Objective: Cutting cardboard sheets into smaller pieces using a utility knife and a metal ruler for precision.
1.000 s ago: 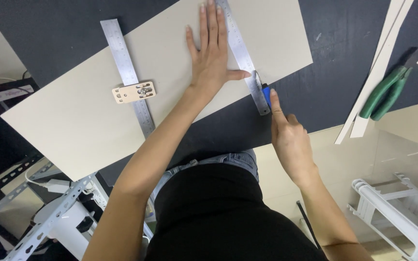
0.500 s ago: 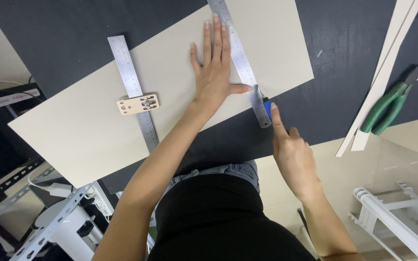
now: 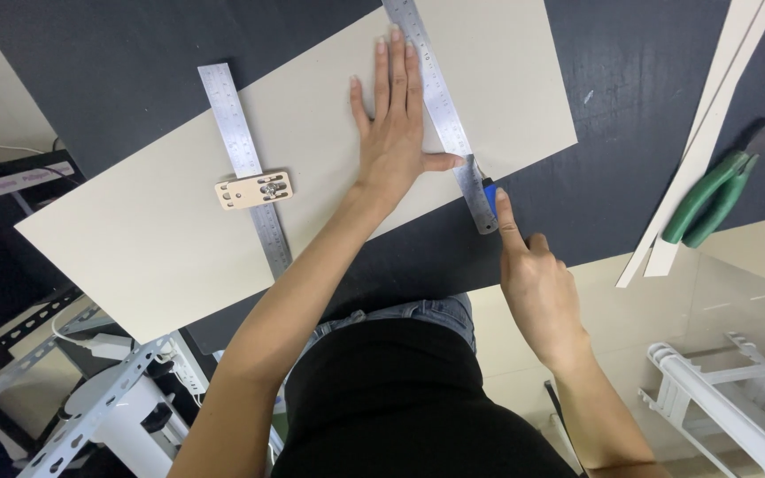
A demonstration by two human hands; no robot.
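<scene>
Dark work mat [image 3: 223, 35] under a large beige card sheet [image 3: 135, 230]. Left hand [image 3: 396, 133] spread flat, pressing a steel ruler [image 3: 440, 106] onto the sheet. Right hand [image 3: 537, 283] pinched around a blue knife [image 3: 490, 196] at the ruler's near end, forefinger along the top. Second ruler [image 3: 241, 150] with tan stop [image 3: 254, 190] further left. Green pliers [image 3: 710, 199] and card strips [image 3: 701, 142] at right; white metal frames [image 3: 728, 389] on the pale floor [image 3: 630, 310] below.

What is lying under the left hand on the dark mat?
The left hand presses on a beige board beside a steel ruler. The mat continues beneath, covered by the board.
</scene>
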